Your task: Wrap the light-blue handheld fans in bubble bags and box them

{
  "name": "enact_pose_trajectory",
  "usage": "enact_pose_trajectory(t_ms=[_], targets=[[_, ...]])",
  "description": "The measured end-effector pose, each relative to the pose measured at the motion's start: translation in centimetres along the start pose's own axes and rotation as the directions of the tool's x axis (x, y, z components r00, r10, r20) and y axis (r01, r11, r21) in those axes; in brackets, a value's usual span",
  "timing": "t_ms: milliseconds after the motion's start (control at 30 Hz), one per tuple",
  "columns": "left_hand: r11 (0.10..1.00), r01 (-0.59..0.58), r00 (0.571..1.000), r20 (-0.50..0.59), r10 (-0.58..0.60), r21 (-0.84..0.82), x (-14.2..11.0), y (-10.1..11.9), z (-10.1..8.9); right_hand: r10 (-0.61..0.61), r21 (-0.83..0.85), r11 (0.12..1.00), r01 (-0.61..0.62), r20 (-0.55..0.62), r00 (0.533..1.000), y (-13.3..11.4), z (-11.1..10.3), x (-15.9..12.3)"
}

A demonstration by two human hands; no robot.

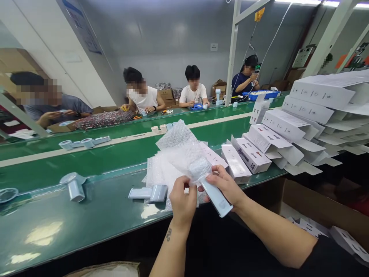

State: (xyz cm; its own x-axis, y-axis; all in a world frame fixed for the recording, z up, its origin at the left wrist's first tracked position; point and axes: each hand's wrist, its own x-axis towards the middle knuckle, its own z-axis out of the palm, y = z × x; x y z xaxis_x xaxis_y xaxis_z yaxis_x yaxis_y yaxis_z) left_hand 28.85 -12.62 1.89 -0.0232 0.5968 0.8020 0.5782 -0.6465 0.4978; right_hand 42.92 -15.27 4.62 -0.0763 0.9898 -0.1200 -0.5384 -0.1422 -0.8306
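Note:
My right hand is wrapped round a light blue handheld device with a flat handle and a rounded head. A clear bubble-wrap bag covers the head, while the handle sticks out bare toward me. Beside it, my left hand is closed in a pinch at the bag's edge. Under and behind both hands lies a pile of bubble-wrap bags. Just left of my left hand, a second light blue device lies on the bench. Another such device rests farther left.
White printed boxes stand at the right, with a tall stack of open boxes beyond. A green conveyor belt runs across, carrying more blue devices and small cups. Several co-workers sit opposite. A cardboard carton is low right.

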Motion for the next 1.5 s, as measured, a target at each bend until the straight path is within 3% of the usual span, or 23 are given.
enact_pose_trajectory(t_ms=[133, 233, 300, 400, 467, 533, 633, 700, 767, 867, 900, 1000, 1033, 1067, 1133, 1200, 1233, 1267, 1333, 1367, 1400, 1433, 1500], targets=[[0.986, -0.122, 0.981, 0.135, 0.137, -0.11, -1.7, 3.5, -1.4, 0.158, -0.053, 0.986, -0.156, 0.035, 0.987, -0.5, -1.8, -1.5], [0.983, -0.057, 0.944, 0.311, 0.11, -0.176, -2.9, 6.0, -2.5, 0.213, -0.085, 0.973, -0.216, -0.051, 0.976, -0.5, -3.0, -4.3], [0.969, 0.041, 0.882, 0.465, 0.08, -0.244, -3.5, 7.5, -3.3, 0.277, -0.163, 0.941, -0.296, -0.128, 0.952, -0.2, -3.9, -7.0], [0.912, 0.34, 0.71, 0.698, -0.088, -0.231, -4.3, 9.5, -4.5, 0.279, -0.484, 0.792, -0.373, -0.257, 0.925, -0.3, -5.6, -11.3], [0.845, 0.513, 0.559, 0.806, -0.193, -0.153, -5.1, 10.5, -4.8, 0.207, -0.743, 0.579, -0.336, -0.265, 0.942, -1.3, -6.8, -13.7], [0.808, 0.582, 0.412, 0.889, -0.203, -0.085, -6.0, 11.3, -4.4, 0.189, -0.916, 0.32, -0.242, -0.189, 0.964, -2.9, -8.0, -15.4], [0.748, 0.663, 0.177, 0.965, -0.192, 0.027, -7.5, 11.9, -2.8, 0.244, -0.995, 0.028, -0.093, -0.084, 0.966, -5.2, -9.5, -16.6], [0.637, 0.766, 0.091, 0.967, -0.239, 0.085, -7.8, 11.9, -1.5, 0.239, -0.997, -0.018, -0.078, -0.08, 0.968, -6.2, -10.0, -16.5], [0.525, 0.847, 0.105, 0.941, -0.322, 0.085, -7.1, 11.7, -0.9, 0.237, -0.982, 0.112, -0.155, -0.126, 0.963, -6.8, -10.2, -15.9], [0.499, 0.866, 0.236, 0.895, -0.379, -0.017, -4.8, 11.3, -1.7, 0.268, -0.889, 0.382, -0.252, -0.154, 0.951, -7.7, -9.9, -14.7], [0.532, 0.844, 0.301, 0.883, -0.36, -0.07, -3.9, 11.1, -2.4, 0.262, -0.857, 0.449, -0.252, -0.144, 0.954, -8.1, -9.6, -14.3], [0.744, 0.606, 0.587, 0.789, -0.18, -0.281, -1.9, 10.7, -4.7, 0.237, -0.76, 0.624, -0.184, -0.04, 0.971, -8.7, -8.3, -13.4], [0.814, 0.481, 0.658, 0.748, -0.089, -0.326, -1.7, 10.4, -5.1, 0.247, -0.715, 0.68, -0.159, 0.019, 0.969, -8.6, -7.7, -13.0], [0.862, 0.364, 0.692, 0.722, 0.005, -0.354, -1.7, 10.2, -5.2, 0.26, -0.669, 0.73, -0.14, 0.082, 0.962, -8.3, -7.1, -12.5], [0.895, 0.268, 0.652, 0.751, 0.104, -0.356, -2.4, 9.5, -4.4, 0.275, -0.597, 0.794, -0.113, 0.188, 0.943, -7.7, -6.1, -10.9], [0.888, 0.364, 0.589, 0.808, 0.016, -0.282, -3.5, 8.7, -3.0, 0.306, -0.614, 0.784, -0.096, 0.246, 0.92, -7.7, -5.5, -8.0], [0.865, 0.448, 0.564, 0.822, -0.078, -0.226, -3.9, 8.3, -2.3, 0.312, -0.672, 0.736, -0.081, 0.23, 0.922, -8.0, -5.5, -6.2], [0.828, 0.534, 0.542, 0.822, -0.177, -0.174, -4.2, 8.0, -1.7, 0.288, -0.761, 0.646, -0.06, 0.17, 0.942, -8.6, -5.6, -4.1], [0.746, 0.654, 0.492, 0.822, -0.289, -0.129, -4.2, 7.6, -1.3, 0.108, -0.941, 0.325, -0.09, -0.058, 0.992, -10.1, -6.2, 0.5], [0.714, 0.687, 0.469, 0.833, -0.293, -0.135, -4.0, 7.5, -1.4, -0.03, -0.974, 0.146, -0.171, -0.178, 0.984, -10.8, -6.5, 2.8], [0.69, 0.707, 0.451, 0.849, -0.274, -0.153, -3.7, 7.4, -1.6, -0.08, -0.964, 0.019, -0.267, -0.267, 0.96, -11.4, -6.7, 4.9], [0.674, 0.719, 0.434, 0.867, -0.244, -0.17, -3.4, 7.3, -1.9, -0.106, -0.942, -0.055, -0.33, -0.323, 0.94, -11.8, -7.0, 6.8], [0.653, 0.73, 0.42, 0.886, -0.199, -0.199, -2.6, 6.5, -2.8, -0.05, -0.919, -0.111, -0.378, -0.375, 0.926, -12.3, -7.3, 9.6]])
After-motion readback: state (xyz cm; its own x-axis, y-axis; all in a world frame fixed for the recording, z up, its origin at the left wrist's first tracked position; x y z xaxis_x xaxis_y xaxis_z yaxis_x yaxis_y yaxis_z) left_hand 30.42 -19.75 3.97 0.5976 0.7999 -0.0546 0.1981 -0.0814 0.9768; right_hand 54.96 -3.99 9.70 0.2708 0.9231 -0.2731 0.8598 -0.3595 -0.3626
